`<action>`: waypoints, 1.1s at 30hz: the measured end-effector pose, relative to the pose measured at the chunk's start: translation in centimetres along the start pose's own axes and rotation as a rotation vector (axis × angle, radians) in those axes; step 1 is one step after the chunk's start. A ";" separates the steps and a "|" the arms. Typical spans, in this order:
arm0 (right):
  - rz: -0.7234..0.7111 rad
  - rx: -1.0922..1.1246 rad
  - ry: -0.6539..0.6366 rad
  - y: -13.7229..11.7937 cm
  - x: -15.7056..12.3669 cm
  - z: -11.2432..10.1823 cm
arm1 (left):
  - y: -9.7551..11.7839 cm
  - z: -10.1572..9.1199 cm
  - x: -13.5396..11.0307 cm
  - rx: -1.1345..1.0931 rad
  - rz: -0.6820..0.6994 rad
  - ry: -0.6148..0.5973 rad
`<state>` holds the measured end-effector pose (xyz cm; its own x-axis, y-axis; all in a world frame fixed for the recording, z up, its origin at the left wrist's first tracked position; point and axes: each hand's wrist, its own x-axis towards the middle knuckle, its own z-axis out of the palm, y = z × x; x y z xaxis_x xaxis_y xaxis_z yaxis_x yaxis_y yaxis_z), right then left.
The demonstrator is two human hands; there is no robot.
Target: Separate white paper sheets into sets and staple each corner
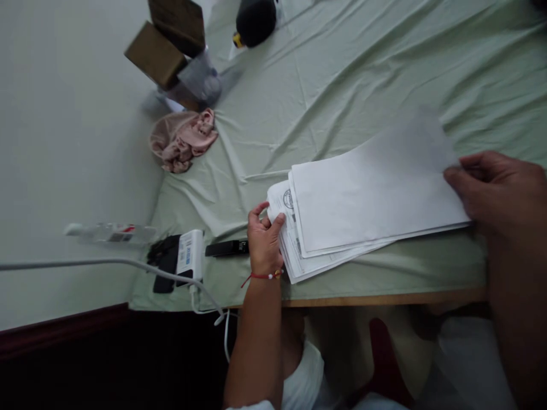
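Note:
A blank white sheet of paper lies over a stack of printed papers, whose left ends stick out and show a round stamp. My left hand, with a red string bracelet at the wrist, grips the left edge of the stack between thumb and fingers. At the opposite end, my right hand pinches the right edge of the blank sheet, which is lifted a little there. Just left of my left hand, a black stapler-like object lies on the cloth, its right end hidden by the hand.
A pale green cloth covers the table. A white box-shaped device with cables, a clear plastic bottle and a crumpled pink cloth are on the left. Brown boxes and a black rounded object stand farther back.

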<state>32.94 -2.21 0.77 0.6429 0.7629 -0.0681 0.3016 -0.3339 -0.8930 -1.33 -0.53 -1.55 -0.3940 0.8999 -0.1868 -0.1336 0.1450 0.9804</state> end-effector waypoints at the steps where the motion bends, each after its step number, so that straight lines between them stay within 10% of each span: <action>1: 0.003 0.004 0.000 -0.1 0.0 0.0 | 0.0 0.0 0.0 0.001 -0.002 0.005; 33: 0.003 0.083 -0.029 -0.2 -0.4 0.7 | -0.3 0.5 -0.2 -0.029 -0.040 -0.116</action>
<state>32.10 -2.05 0.68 0.6227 0.7781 -0.0823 0.2394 -0.2897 -0.9267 -0.75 -0.55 -1.74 -0.2803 0.9354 -0.2153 -0.1735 0.1713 0.9698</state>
